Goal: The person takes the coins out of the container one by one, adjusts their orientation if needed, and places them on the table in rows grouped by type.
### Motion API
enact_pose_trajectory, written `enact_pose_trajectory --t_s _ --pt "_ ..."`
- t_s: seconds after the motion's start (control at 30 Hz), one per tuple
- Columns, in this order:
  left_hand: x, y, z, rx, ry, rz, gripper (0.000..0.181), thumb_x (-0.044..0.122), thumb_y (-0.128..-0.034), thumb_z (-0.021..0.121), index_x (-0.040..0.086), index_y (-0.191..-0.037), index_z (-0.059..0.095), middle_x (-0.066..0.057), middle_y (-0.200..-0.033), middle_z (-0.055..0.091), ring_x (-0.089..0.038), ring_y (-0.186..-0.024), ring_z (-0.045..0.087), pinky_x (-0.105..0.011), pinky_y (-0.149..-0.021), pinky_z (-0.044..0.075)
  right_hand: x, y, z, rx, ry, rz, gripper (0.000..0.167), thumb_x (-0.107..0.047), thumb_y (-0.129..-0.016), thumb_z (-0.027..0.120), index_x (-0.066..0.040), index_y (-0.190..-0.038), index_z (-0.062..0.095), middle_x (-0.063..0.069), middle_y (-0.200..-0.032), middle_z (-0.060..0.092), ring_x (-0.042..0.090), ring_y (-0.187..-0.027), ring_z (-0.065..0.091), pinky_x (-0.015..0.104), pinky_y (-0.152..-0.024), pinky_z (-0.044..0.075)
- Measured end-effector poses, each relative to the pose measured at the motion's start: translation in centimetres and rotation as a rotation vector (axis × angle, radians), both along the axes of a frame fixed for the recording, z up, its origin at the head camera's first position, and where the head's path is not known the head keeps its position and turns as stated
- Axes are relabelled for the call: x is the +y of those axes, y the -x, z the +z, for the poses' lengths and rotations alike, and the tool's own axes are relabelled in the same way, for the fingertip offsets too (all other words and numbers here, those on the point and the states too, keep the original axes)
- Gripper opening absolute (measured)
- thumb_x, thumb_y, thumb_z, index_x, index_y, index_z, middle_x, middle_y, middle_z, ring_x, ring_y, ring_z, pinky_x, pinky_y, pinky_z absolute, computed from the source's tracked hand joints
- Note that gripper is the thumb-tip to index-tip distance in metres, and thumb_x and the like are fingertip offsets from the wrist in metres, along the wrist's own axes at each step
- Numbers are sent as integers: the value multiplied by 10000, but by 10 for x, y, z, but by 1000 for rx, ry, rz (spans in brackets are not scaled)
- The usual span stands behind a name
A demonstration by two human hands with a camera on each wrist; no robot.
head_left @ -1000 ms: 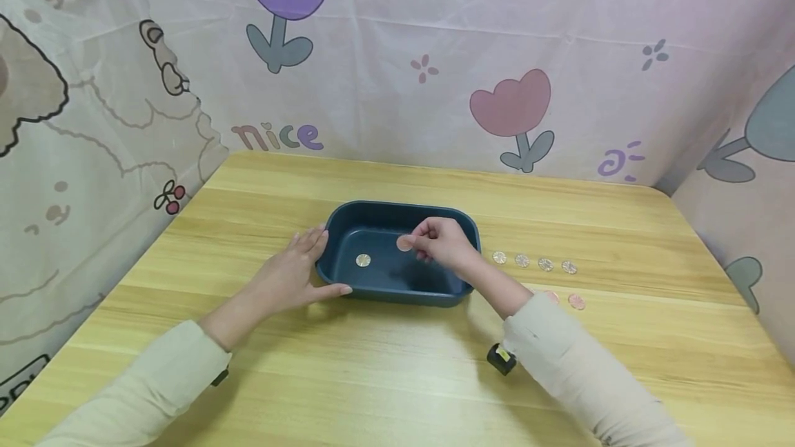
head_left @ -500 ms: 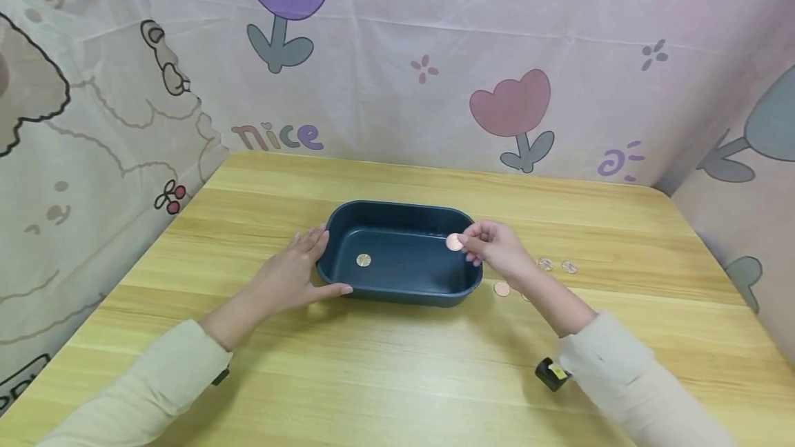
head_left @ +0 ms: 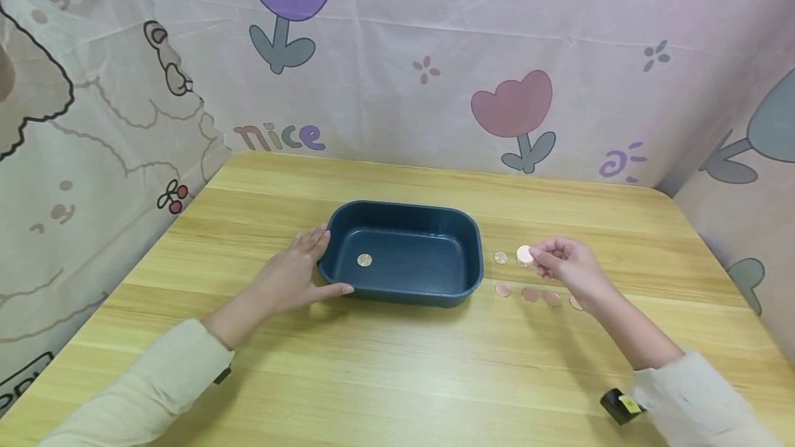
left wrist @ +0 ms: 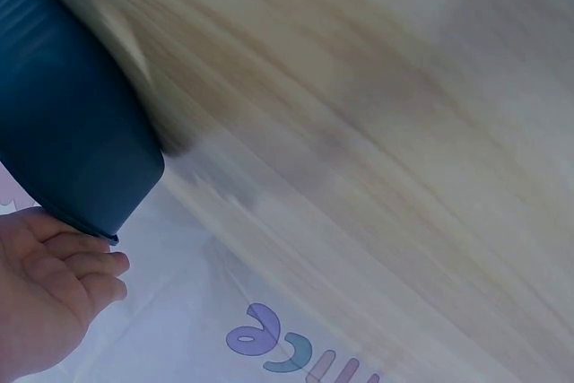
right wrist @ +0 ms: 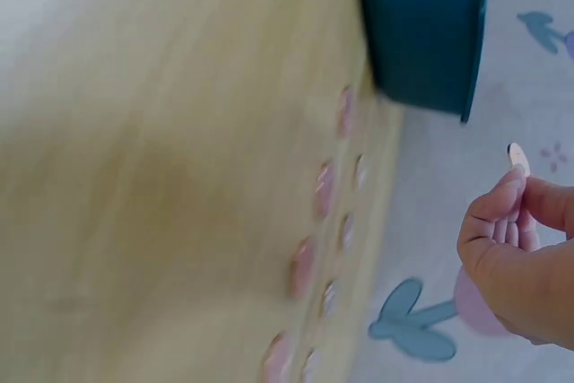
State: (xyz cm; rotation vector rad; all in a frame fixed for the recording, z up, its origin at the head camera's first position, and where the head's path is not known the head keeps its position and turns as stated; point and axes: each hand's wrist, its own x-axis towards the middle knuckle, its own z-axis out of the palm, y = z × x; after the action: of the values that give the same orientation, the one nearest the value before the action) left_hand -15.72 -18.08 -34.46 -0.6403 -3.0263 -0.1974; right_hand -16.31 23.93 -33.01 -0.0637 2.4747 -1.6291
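Observation:
My left hand [head_left: 292, 274] rests against the left end of a dark blue rectangular tub [head_left: 404, 295], thumb along the front rim and fingers at the side. In the left wrist view, the fingers of the left hand [left wrist: 54, 293] touch the tub's rim [left wrist: 112, 238]. One shiny coin [head_left: 364, 261] lies inside on the tub's floor. To the right of the tub, my right hand [head_left: 571, 269] pinches a coin [head_left: 524, 254] between thumb and fingertips, raised above the table. In the right wrist view this held coin [right wrist: 518, 160] is seen nearly edge-on.
Right of the tub lie two rows of coins. The back row has silvery coins [head_left: 499, 257], partly hidden by the right hand; the front row has several copper-coloured coins [head_left: 529, 294]. A patterned cloth [head_left: 397, 74] hangs behind the wooden table [head_left: 373, 371].
My right hand has moved right, from over the tub to above the coin rows, still pinching the coin. My left hand, the tub and the coin inside have stayed in place.

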Motion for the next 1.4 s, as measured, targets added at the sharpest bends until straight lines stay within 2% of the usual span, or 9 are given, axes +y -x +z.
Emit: enact_pose_trajectory --t_s 0.37,0.73,1.0,1.2,1.4 --pt "1 0 1 -20 -13 8 1018 657 -743 605 -86 -1387 339 -250 -1481 279 -407 -1365 286 -519 -1105 281 44 -14 -16 -42 -60 -45 217 -178 -963 496 36 -1001 498 -60 -810 562 37 -725 540 170 -645 519" --pt "2 0 0 -12 -12 8 1017 656 -743 607 -83 -1389 338 -246 -1482 279 -410 -1360 294 -516 -1101 289 90 -24 -32 -119 -198 -117 260 -174 -964 488 75 -1009 547 -94 -769 589 5 -664 538 188 -597 515" --pt "1 0 0 -9 -15 5 1016 652 -741 611 -87 -1384 343 -255 -1476 287 -412 -1357 299 -517 -1107 279 119 -27 -39 -244 -244 -132 226 -166 -957 484 13 -903 610 -91 -714 597 10 -619 524 185 -542 487" --pt "-1 0 -1 -9 -17 0 1013 650 -745 608 -88 -1385 340 -253 -1478 282 -404 -1362 293 -513 -1115 269 126 -27 -46 -269 -251 -158 208 -165 -931 522 -65 -811 660 -109 -652 612 13 -555 506 188 -487 461" --pt "-2 0 -1 0 -16 -5 1013 655 -744 606 -94 -1377 352 -258 -1471 293 -401 -1360 300 -513 -1117 266 121 -28 -44 -254 -312 -178 193 -184 -904 556 -62 -786 650 -110 -616 593 25 -522 504 196 -466 463"
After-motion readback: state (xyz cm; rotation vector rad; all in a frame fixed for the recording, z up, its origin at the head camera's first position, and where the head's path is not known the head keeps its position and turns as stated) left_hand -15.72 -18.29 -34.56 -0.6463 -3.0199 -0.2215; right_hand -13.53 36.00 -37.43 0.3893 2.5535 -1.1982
